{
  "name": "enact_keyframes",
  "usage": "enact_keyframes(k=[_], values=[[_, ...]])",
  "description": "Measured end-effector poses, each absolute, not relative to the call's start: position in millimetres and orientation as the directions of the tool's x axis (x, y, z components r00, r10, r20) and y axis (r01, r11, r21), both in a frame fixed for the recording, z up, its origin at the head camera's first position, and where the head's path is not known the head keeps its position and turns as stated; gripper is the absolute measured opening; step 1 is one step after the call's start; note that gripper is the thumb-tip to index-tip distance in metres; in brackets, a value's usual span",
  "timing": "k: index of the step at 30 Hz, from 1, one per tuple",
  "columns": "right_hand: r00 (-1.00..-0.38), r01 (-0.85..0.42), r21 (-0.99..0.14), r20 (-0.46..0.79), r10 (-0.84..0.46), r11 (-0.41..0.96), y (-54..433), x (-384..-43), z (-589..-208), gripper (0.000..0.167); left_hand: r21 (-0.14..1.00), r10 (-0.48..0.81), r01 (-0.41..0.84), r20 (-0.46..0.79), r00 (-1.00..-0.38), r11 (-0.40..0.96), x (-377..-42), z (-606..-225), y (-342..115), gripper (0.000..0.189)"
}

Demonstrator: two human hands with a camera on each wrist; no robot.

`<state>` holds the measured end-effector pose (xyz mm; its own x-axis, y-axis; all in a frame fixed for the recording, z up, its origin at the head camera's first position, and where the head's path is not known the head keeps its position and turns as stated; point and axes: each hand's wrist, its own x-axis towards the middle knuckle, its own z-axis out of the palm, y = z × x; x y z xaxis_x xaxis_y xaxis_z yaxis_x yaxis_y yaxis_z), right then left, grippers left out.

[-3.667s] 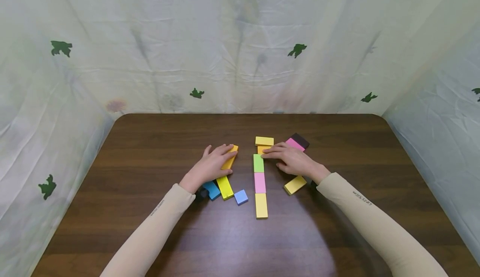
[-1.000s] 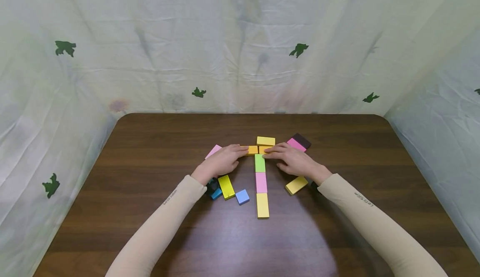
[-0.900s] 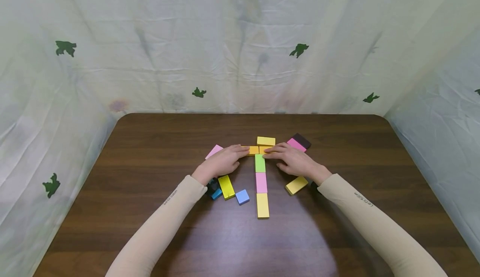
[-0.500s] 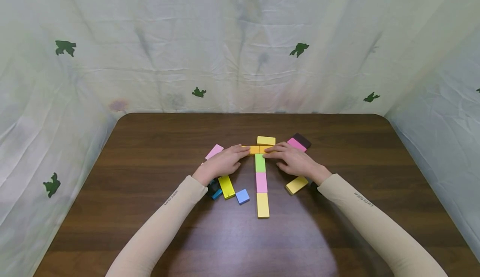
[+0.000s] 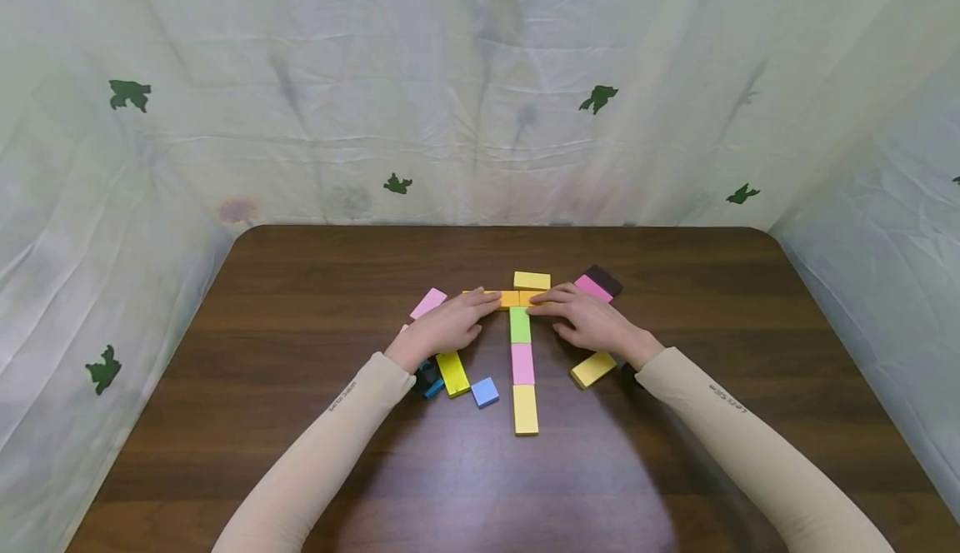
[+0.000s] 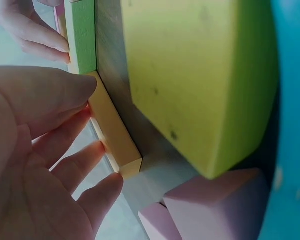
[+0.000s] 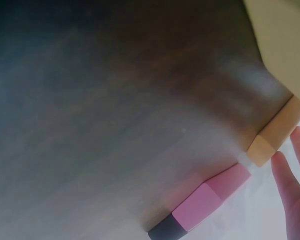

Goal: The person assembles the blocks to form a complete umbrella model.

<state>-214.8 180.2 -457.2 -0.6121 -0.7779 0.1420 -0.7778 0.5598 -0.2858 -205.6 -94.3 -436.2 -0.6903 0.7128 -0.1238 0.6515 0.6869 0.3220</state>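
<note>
Head view from above, facing forward and down across the table [image 5: 315, 295], both wrist views low and close, green block [image 5: 520, 326] shared by head and left wrist views

Two hands: one left hand [image 5: 446, 321], one right hand [image 5: 587, 316]. Two sleeves [image 5: 303, 453]. One table [image 5: 360, 266]. Blocks, by colour: two orange blocks [image 5: 510, 299]; three pale yellow blocks [image 5: 526, 410]; one green block [image 5: 521, 326]; at least two light pink blocks [image 5: 522, 364], plus a sliver of what looks like a third; one hot pink block [image 5: 594, 289]; one dark block [image 5: 604, 279]; one bright yellow block [image 5: 453, 374]; one light blue block [image 5: 485, 392]; one deeper blue block [image 6: 296, 115], partly hidden.
</note>
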Motion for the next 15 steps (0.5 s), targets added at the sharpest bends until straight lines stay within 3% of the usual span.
enact_keyframes(k=[15], values=[[-0.615,-0.774,-0.285,0.129,-0.778,0.565,179.2,-211.6,-454.3,0.044,0.336,0.711,0.645,-0.123,-0.692,0.686,-205.9,-436.9,-94.7,0.048]])
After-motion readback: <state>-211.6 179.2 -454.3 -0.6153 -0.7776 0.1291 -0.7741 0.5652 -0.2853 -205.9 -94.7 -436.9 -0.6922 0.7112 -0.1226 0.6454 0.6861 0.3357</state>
